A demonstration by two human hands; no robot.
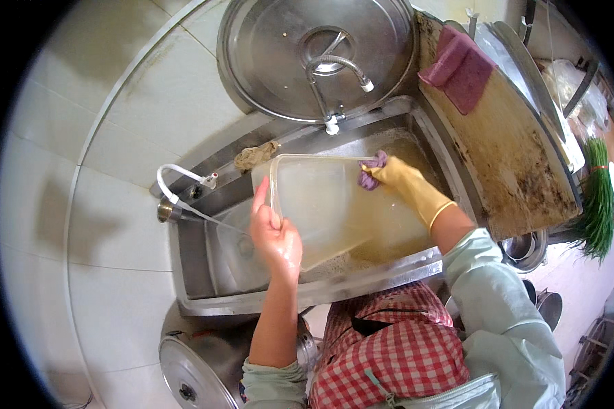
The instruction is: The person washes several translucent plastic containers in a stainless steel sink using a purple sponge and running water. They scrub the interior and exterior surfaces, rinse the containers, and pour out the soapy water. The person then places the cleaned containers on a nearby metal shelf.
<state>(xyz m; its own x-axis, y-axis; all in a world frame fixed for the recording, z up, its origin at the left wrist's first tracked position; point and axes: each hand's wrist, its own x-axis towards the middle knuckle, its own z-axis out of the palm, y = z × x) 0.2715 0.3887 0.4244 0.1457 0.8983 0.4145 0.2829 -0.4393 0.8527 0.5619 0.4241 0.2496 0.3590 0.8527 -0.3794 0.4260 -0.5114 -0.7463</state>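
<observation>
Bare and wet, my left hand (276, 240) grips the left rim of a translucent plastic container (312, 194), with the thumb on the rim and the fingers along its outer side. The container is tilted over a stainless steel sink (225, 305) that holds cloudy, brownish water (384, 225). My right hand (407, 179) wears a yellow rubber glove. It holds a bunched purple cloth (372, 171) against the container's far right rim.
A gooseneck faucet (332, 92) rises behind the sink before a large round metal lid (261, 56). A white spout (169, 179) stands at left, near a crumpled brown cloth (256, 155). A stained board (511, 168) with a pink cloth (463, 69) leans at right. Below left is a lidded pot (194, 373).
</observation>
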